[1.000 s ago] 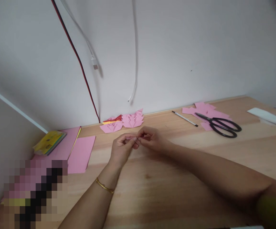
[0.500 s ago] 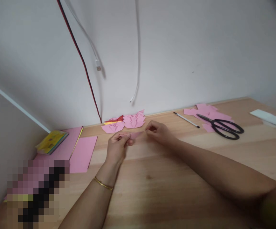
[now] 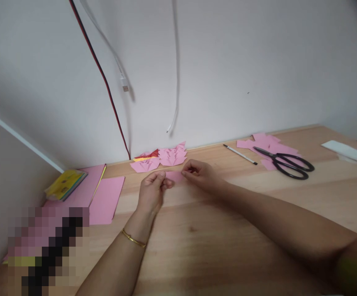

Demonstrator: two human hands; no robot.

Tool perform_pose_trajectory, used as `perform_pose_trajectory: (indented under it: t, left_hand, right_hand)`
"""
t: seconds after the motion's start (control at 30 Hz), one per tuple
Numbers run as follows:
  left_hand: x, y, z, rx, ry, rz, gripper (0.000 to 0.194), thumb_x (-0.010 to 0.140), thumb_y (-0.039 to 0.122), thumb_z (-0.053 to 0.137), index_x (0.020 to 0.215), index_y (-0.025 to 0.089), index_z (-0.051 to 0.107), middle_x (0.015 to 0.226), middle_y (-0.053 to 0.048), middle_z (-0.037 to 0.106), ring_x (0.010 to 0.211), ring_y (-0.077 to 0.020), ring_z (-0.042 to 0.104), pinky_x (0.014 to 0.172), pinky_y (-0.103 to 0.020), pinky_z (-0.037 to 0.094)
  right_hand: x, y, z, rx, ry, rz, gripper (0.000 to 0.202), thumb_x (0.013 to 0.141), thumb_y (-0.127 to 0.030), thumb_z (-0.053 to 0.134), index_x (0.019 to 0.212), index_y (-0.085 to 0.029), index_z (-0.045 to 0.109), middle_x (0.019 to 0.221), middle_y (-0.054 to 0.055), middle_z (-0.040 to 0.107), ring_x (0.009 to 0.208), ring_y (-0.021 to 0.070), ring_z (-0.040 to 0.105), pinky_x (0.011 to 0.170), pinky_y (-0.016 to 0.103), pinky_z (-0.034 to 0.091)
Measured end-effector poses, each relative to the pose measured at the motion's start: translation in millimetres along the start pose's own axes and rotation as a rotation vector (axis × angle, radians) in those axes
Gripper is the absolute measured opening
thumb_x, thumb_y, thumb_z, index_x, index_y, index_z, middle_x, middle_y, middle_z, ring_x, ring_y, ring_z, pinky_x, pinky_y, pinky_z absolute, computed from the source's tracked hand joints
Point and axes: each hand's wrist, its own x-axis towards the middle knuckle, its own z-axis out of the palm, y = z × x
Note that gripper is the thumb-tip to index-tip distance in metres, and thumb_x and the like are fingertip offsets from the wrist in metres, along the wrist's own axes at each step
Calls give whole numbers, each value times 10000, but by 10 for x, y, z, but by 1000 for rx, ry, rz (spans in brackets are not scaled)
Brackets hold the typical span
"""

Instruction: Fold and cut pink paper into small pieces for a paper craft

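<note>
Left hand: your left hand [image 3: 150, 189] pinches the left end of a small pink paper [image 3: 174, 176] between thumb and fingers.
Right hand: your right hand [image 3: 200, 176] has thumb and fingertips closed on the paper's other end.
Small pink paper: it spans the gap between your two hands, in front of you and near the middle of the view; you cannot tell whether it touches the surface [image 3: 197, 255].
Bracelet: a gold bracelet [image 3: 133, 239] circles your left wrist.
Folded pieces: just beyond your hands, pink folded paper [image 3: 172, 157] sits near the wall [image 3: 228, 61], with a red and yellow piece [image 3: 149, 156] at its left part.
Pen: a thin white pen [image 3: 239, 154] with dark ends lies to the right of your right hand, well apart from it.
Scissors: black-handled scissors [image 3: 292, 165] lie farther right, their blades over pink paper scraps [image 3: 266, 142].
White strip: a white strip [image 3: 348, 152] lies near the right edge.
Left side: a pink sheet [image 3: 107, 201] lies beside a yellow stick [image 3: 97, 187]; a yellow packet [image 3: 65, 185] rests on a larger pink sheet [image 3: 89, 176], partly hidden by pixel blocks.
Cables: a red and black cable [image 3: 107, 84] and two white cables [image 3: 176, 74] hang against the wall.
</note>
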Motion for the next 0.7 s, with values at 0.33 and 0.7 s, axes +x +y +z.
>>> perform_pose_trajectory:
  t: [0.33,0.7]
  left_hand:
    - [-63,66,-38,1041,-35,885,264,843,251,546,1083,207,646,1160,-98,590,1134,-225,474,1005,-431,347]
    - [-55,80,-53,1245,-131,933,97,764,129,560,777,202,624,865,-25,663,907,-187,569,977,-421,335]
  right_hand:
    - [-8,70,43,-57,-37,-56,92,782,-230,556,737,-155,584,687,15,587,642,119,515,578,231,390]
    - [-21,30,2,-132,-92,-224,100,801,-228,572,740,-160,611,717,27,611,657,119,541,603,227,403]
